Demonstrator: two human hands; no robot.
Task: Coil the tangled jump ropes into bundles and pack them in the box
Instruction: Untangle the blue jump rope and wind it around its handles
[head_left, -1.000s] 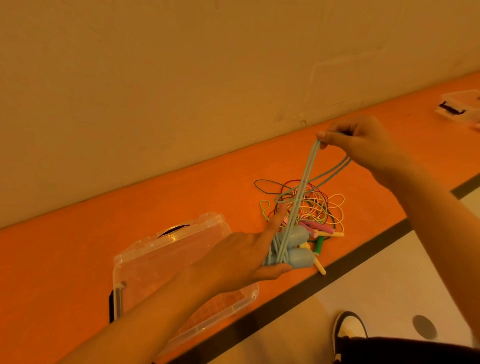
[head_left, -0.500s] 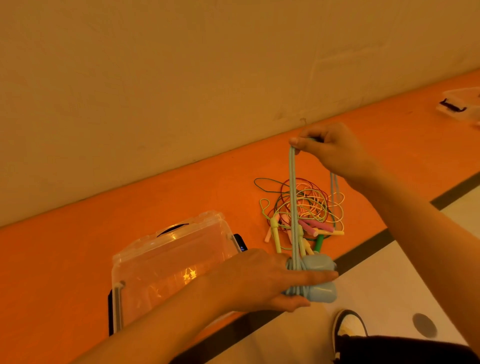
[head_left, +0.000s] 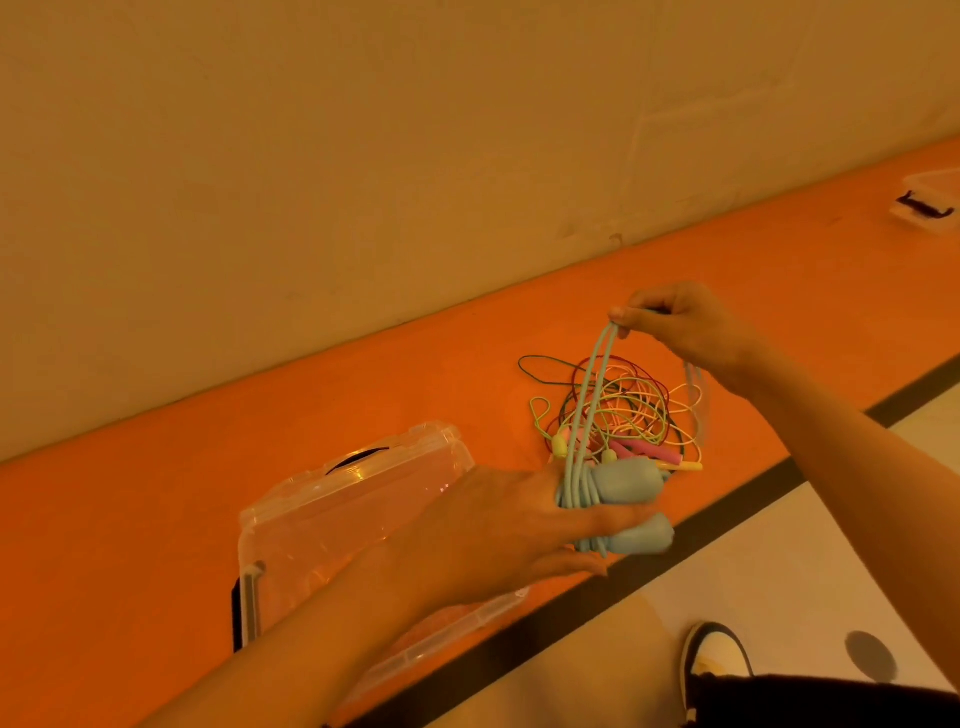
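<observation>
Blue jump rope spans your hands; your left hand grips its wrapped handles, your right hand pinches its loop above the tangled ropes. Your clear box lies just left.

Up front, the pale blue rope, cord and both handles the same soft blue. Behind it the tangle runs yellow-green, cream, pink, maroon and dark green, with pink handles and yellow ones. The counter is bright orange, edged by a black stripe. The box is clear with a black latch; the shoe is black and white.
</observation>
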